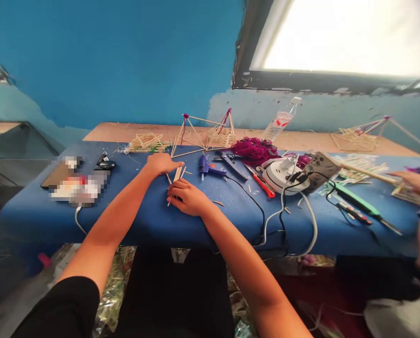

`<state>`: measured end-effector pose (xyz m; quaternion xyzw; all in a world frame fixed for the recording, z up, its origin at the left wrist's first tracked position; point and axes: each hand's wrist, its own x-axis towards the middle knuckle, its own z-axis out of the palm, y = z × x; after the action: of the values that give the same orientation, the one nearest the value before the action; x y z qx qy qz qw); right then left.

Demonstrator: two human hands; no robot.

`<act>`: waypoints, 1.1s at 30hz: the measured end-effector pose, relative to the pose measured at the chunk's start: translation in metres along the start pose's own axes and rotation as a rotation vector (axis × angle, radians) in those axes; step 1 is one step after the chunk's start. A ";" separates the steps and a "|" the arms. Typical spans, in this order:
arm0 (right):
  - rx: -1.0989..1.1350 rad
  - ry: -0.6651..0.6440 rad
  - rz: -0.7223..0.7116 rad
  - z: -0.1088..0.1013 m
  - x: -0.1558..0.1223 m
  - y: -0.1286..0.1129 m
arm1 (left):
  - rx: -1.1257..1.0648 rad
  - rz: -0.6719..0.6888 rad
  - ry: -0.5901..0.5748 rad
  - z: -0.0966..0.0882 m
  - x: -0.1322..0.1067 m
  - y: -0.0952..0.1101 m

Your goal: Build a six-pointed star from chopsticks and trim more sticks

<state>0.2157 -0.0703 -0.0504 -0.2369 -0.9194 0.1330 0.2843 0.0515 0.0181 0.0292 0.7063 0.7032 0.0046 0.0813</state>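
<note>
Several thin wooden sticks (178, 174) are gathered in a loose bunch low over the blue tabletop. My right hand (186, 196) is closed around their lower part, and their ends poke out above and below its fingers. Just behind and to the left, my left hand (159, 163) reaches over the bunch with a finger at the upper ends. One separate stick (168, 179) slants down from beneath the left hand, which appears closed on it; its other fingers are partly hidden. A purple glue gun (210, 168) lies right of the sticks.
Behind stands a stick frame (190, 136) tied with purple string. Rightward lie purple string (254, 149), pliers (233, 165), a red cutter (264, 184) and a corded white power strip (283, 174). A plastic bottle (280, 123) leans behind. Another person's hand (412, 182) holds a stick at far right.
</note>
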 end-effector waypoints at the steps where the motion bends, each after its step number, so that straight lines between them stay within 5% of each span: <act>1: -0.002 -0.001 0.000 0.000 0.000 0.000 | -0.017 0.028 -0.032 0.005 0.002 0.003; 8: -0.014 -0.008 0.068 0.001 0.002 -0.004 | -0.119 0.127 -0.056 0.013 -0.004 -0.011; 11: -0.165 -0.016 0.343 -0.002 0.002 -0.015 | -0.162 0.094 -0.036 0.007 -0.004 -0.021; 14: -0.296 -0.016 0.609 -0.006 0.006 -0.028 | -0.190 0.054 -0.151 0.006 0.000 -0.026; 20: -0.391 -0.213 0.837 -0.010 0.056 -0.025 | -0.243 0.078 -0.278 0.016 0.014 -0.028; 23: -0.383 -0.322 0.848 -0.012 0.088 -0.008 | -0.246 0.049 -0.216 0.017 0.018 -0.031; 26: -0.362 -0.386 0.858 -0.015 0.107 0.006 | -0.214 -0.016 -0.038 0.013 0.015 -0.036; 33: -0.314 -0.331 0.869 -0.009 0.104 0.008 | -0.243 -0.039 0.160 0.004 0.010 -0.041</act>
<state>0.1483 -0.0094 0.0016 -0.6142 -0.7774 0.1350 0.0136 0.0115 0.0272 0.0194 0.6750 0.7151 0.1446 0.1100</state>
